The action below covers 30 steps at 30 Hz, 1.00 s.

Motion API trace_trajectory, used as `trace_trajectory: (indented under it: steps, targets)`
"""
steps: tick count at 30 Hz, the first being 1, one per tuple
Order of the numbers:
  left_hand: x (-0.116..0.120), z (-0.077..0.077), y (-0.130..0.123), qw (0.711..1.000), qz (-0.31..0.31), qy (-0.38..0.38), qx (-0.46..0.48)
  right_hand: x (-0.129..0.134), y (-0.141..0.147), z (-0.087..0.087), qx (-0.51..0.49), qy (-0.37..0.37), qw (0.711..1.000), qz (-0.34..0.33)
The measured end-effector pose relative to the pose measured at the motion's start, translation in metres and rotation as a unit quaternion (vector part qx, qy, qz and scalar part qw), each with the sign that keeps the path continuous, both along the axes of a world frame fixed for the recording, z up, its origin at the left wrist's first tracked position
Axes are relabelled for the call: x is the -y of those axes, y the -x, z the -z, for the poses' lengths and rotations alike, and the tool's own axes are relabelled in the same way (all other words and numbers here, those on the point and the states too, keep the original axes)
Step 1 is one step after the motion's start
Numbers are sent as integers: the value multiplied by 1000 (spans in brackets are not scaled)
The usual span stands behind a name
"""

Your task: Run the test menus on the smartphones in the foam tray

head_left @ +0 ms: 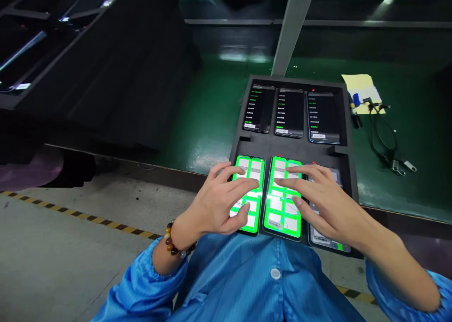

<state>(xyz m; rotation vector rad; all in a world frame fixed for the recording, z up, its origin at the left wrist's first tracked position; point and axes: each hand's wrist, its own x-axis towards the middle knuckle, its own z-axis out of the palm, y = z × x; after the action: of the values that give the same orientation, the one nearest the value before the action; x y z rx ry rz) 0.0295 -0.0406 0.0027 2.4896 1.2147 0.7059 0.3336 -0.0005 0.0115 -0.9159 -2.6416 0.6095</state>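
My left hand [221, 197] and right hand [322, 197] spread loosely, fingers curved, over the left phone [253, 197] and middle phone [281, 206] at lower centre: flat, glassy rectangles gridded bright green and white. A matte, dark, foam-like tray [293, 145] cradles them. Farther up the frame, dark upper phones [289, 110] list green and white writing, too small to read.

Six phones [288, 110] lie in two rows in a tray [293, 146], left of a cable [381, 151].
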Motion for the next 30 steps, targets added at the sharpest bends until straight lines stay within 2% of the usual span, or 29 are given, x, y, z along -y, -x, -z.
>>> trace_trajectory:
  steps: [4,9,12,17,24,27,30]
  targets:
    - [-1,-2,7,1000,21,15,-2,0,-3,1,3,2,1000,-4]
    - [2,-4,29,998,-36,-32,-33,3,-40,3,12,-1,999,42]
    - [2,-5,33,994,-64,-64,-60,0,-53,4,18,-13,998,65]
    - [-11,-3,22,993,-72,-52,-82,-13,-38,6,21,-17,998,58]
    - [-26,0,-4,999,14,10,-45,-26,-1,3,-3,-11,1000,6]
    - [-27,-1,-3,998,29,37,-31,-26,-6,2,-5,0,1000,11]
    - [-25,-1,10,999,4,40,0,-20,-30,1,-16,10,998,63]
